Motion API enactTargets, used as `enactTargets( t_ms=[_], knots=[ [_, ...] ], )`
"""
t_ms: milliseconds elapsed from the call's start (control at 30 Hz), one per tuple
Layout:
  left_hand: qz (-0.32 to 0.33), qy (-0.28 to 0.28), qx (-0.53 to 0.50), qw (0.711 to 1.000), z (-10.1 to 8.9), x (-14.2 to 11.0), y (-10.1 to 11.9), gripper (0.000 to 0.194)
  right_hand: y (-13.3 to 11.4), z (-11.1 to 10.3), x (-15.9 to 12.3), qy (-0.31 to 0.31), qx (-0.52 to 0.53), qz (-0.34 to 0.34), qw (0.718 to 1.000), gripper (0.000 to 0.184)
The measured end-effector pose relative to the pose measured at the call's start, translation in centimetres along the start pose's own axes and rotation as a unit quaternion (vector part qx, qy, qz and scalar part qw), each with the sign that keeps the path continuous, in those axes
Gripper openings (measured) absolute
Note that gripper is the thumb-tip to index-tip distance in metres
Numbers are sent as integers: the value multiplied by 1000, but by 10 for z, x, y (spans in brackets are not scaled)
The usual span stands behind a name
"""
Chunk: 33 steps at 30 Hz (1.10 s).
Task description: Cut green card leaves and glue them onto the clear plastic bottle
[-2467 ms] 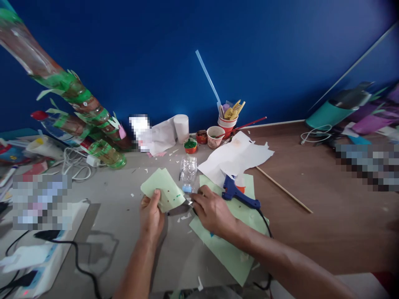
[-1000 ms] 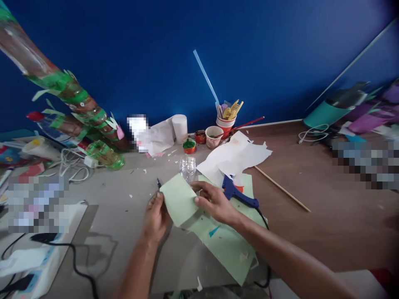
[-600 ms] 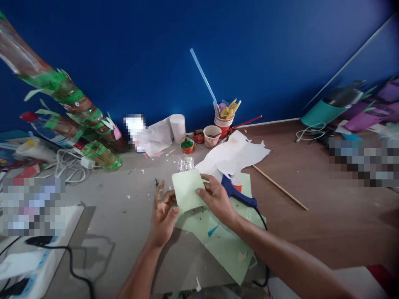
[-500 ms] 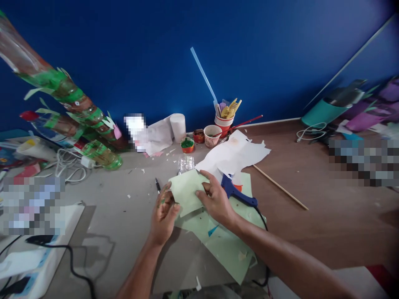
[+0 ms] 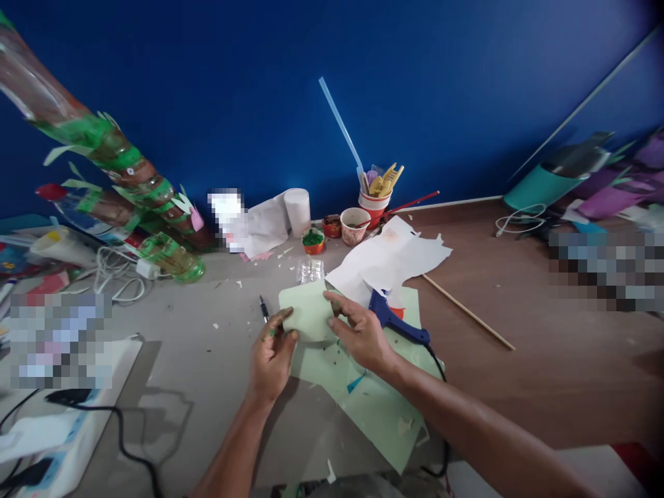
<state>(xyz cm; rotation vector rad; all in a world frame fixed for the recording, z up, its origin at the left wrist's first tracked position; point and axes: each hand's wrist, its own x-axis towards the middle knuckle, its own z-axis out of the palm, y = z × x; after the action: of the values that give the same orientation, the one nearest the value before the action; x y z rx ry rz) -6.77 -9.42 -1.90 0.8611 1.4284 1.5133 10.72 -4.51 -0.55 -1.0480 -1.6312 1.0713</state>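
Observation:
A small pale green piece of paper (image 5: pixel 307 312) is held up between my two hands above the table. My left hand (image 5: pixel 272 353), with green paint on its fingers, pinches the paper's lower left edge. On the opposite edge, the thumb and fingers of my right hand (image 5: pixel 362 333) grip it. Below lies a larger pale green sheet (image 5: pixel 386 422) with small scraps on it. A dark blue glue gun (image 5: pixel 397 321) rests on that sheet just right of my right hand. A black pen (image 5: pixel 264 308) lies beyond my left hand.
Torn white paper (image 5: pixel 389 252), a wooden stick (image 5: pixel 469 312), a cup of green paint (image 5: pixel 312 240) and a paper cup (image 5: pixel 355 225) lie around the hands. Painted bottles (image 5: pixel 140 176) stand at left, above a power strip (image 5: pixel 98 422). A blue wall (image 5: pixel 259 90) closes off the back.
The green paper has turned and tilted between my hands, its upper edge now more level. My left fingers have closed further over its edge; the view has shifted slightly.

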Motion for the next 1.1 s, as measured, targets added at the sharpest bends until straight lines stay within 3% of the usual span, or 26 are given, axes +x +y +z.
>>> enactTargets(
  t_ms=[200, 367, 633, 800, 1000, 1100],
  knots=[
    [27, 21, 10, 999, 0, -1, 0, 45, -6, -5, 1, -53, -30, -64, 996, 43],
    [46, -25, 36, 998, -2, -3, -2, 41, -8, -3, -1, -62, -62, -84, 993, 37],
    [102, 12, 153, 983, -2, -4, -3, 38, 2, 3, -5, -7, -98, -90, 991, 34],
    [161, 33, 174, 971, -1, -5, -2, 24, 3, 4, -6, 9, -122, -116, 986, 32],
    [293, 1, 248, 923, -2, -2, 0, 6, -2, 5, -6, 32, -115, -157, 980, 23],
    [305, 14, 271, 913, -2, -1, 5, 6, -5, 4, -4, 53, -110, -172, 977, 17]
  ],
)
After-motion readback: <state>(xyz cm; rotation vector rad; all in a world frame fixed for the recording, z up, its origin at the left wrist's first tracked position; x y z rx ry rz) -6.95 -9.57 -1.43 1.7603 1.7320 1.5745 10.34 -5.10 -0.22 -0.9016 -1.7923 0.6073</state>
